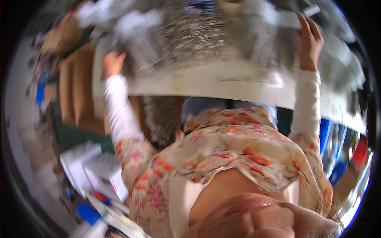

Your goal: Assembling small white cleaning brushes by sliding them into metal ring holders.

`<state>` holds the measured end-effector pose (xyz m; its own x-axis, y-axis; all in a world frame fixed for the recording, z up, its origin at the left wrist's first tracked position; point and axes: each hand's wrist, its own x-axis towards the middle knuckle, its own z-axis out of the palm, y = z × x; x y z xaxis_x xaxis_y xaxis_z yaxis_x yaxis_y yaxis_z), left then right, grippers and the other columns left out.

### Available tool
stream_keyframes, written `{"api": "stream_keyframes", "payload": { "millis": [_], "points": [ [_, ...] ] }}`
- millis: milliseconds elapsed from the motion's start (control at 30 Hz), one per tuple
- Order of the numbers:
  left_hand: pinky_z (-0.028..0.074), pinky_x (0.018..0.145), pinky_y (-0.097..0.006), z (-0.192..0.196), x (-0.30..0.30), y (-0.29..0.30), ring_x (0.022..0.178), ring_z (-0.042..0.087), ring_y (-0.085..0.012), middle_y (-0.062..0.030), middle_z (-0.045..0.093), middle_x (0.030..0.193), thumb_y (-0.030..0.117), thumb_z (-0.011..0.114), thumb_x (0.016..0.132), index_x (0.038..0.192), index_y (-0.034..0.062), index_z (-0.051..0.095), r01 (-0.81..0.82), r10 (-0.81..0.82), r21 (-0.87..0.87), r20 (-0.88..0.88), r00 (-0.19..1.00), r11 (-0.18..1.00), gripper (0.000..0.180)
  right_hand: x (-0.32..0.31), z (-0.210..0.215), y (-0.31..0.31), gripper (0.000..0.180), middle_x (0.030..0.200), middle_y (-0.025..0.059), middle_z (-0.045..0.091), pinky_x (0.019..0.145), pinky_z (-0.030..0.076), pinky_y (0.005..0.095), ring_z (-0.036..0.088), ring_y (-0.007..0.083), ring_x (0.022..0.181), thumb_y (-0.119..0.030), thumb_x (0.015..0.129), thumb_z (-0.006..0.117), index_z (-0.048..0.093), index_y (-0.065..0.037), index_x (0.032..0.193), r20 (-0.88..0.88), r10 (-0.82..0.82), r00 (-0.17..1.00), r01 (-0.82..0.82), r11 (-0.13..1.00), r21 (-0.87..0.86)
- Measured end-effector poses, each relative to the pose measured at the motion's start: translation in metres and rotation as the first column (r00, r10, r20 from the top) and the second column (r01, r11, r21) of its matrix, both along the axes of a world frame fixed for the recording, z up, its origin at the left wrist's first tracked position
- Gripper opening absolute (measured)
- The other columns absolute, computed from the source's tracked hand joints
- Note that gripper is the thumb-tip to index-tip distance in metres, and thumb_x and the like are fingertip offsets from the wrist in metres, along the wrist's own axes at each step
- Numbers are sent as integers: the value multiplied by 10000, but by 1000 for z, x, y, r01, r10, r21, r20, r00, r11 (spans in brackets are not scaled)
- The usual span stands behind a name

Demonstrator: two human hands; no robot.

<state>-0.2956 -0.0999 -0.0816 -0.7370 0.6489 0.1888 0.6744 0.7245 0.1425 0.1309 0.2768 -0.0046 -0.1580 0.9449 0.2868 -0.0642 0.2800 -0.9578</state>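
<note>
A blurred heap of small shiny grey pieces (196, 39) lies across the middle of the white table (190, 81); their kind cannot be made out. At the table's left end, my left hand (113, 64) is beside a clear plastic bag (143, 47), its fingers smeared by motion. My right hand (310, 41) reaches over the far right side with fingers stretched forward, and I see nothing held in it. Close to its fingertips is a small pale strip (312, 10). More cloudy clear plastic (264, 35) lies between the heap and my right hand.
Open brown cardboard boxes (77, 85) stand against the table's left end. White boxes (93, 166) are lower left, near a blue item (88, 213). Clear plastic bags (341, 67) cover the right end. Red (360, 152) and blue items are beyond my right arm.
</note>
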Motion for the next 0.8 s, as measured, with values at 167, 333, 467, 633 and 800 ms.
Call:
{"api": "stream_keyframes", "payload": {
  "millis": [167, 333, 467, 633, 800],
  "points": [
    [456, 649, -365, -25, -59, -55, 681, 591, -257, -181, 651, 803, 206, 615, 788, 886, -49, 648, -8, -40, 174, 269, 962, 985, 275, 63, 27, 49, 233, 783, 30, 569, 558, 489, 260, 560, 113, 630, -239, 891, 526, 558, -51, 1026, -238, 7, 971, -7, 1000, 1],
    [260, 338, -256, -19, -41, -23, 435, 411, -94, -23, 573, 665, 194, 609, 828, 816, 12, 605, -223, 47, 304, 493, 869, 926, 183, 147, 7, 63, 201, 660, 15, 566, 557, 443, 248, 536, 89, 612, -212, 884, 528, 626, -38, 864, 331, -155, 931, 151, 988, 39],
    [233, 328, -248, -8, -29, -26, 416, 384, -92, -46, 608, 734, 176, 544, 859, 834, 28, 560, -366, 181, 251, 546, 818, 896, 151, 136, -21, 60, 155, 635, 112, 598, 552, 438, 317, 529, 122, 576, -177, 803, 597, 668, -40, 819, 578, -325, 748, 130, 927, 353],
    [206, 335, -234, 23, -1, -6, 423, 356, -70, -54, 618, 763, 143, 517, 859, 930, 19, 555, -459, 214, 247, 636, 741, 854, 148, 110, -29, 78, 215, 677, 157, 631, 585, 480, 402, 611, 314, 602, -260, 764, 577, 679, -71, 768, 620, -510, 596, 58, 798, 600],
    [237, 388, -218, 34, 16, -1, 493, 380, -62, -44, 608, 828, 186, 534, 880, 1019, 22, 559, -476, 134, 537, 554, 821, 696, 216, 101, -18, 85, 224, 682, 154, 636, 609, 493, 417, 636, 314, 654, -300, 712, 607, 688, -91, 719, 805, -275, 526, 54, 955, 292]
  ]
}}
